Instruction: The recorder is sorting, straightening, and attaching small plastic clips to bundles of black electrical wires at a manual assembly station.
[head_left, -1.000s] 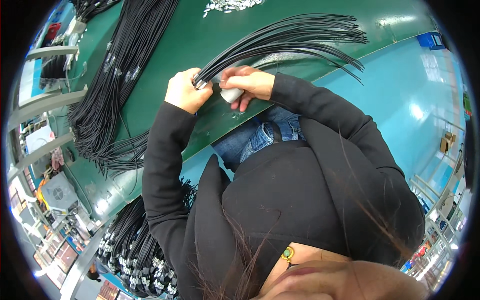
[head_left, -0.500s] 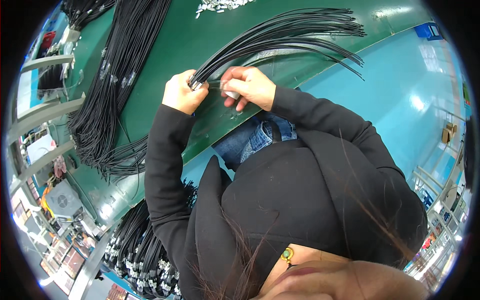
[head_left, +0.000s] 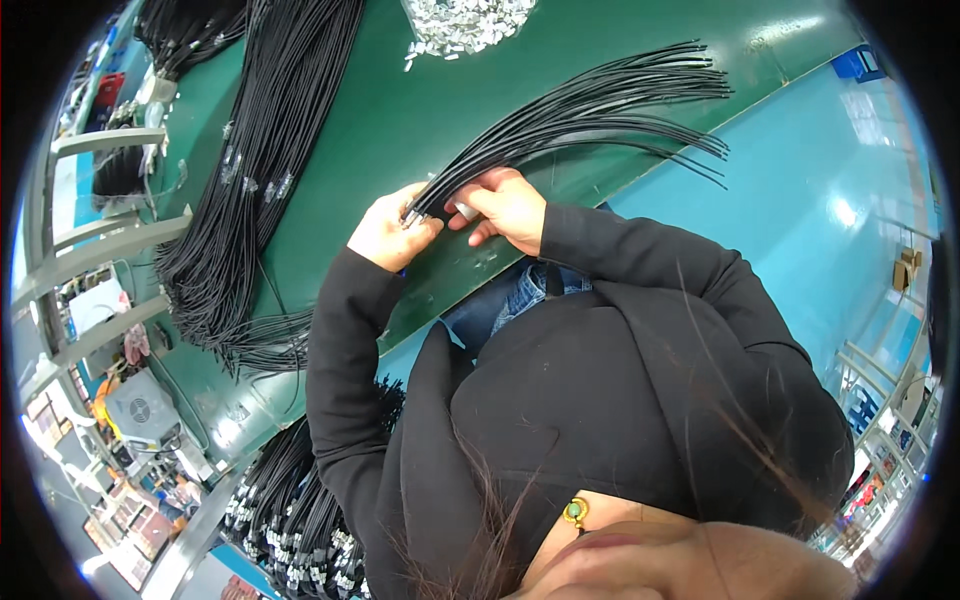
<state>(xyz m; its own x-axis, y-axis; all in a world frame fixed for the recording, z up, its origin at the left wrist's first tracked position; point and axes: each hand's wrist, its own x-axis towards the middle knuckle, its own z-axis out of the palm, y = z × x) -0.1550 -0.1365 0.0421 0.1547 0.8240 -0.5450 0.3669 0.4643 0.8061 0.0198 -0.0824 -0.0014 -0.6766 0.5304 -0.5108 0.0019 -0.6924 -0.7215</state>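
Head view, looking down: a long green work table [head_left: 400, 120] stretches away beyond both hands. Well off to the left of the left hand, a thick heap of long black cables with clear plastic ends [head_left: 250, 170] lies along that table. From the hands a fanned bundle of thin black wires [head_left: 590, 110] spreads out to the right, its loose tips splayed over the table's edge. Farther out beyond the hands sits a small pile of silvery metal terminals [head_left: 465, 22]. Nearer in, the left hand [head_left: 388, 232] is clenched around the gathered end of the bundle, where small metal tips show. Just beside it, touching the same wires, the right hand [head_left: 505, 208] pinches the bundle between fingers and thumb, with a small white piece [head_left: 466, 211] tucked under its fingers.
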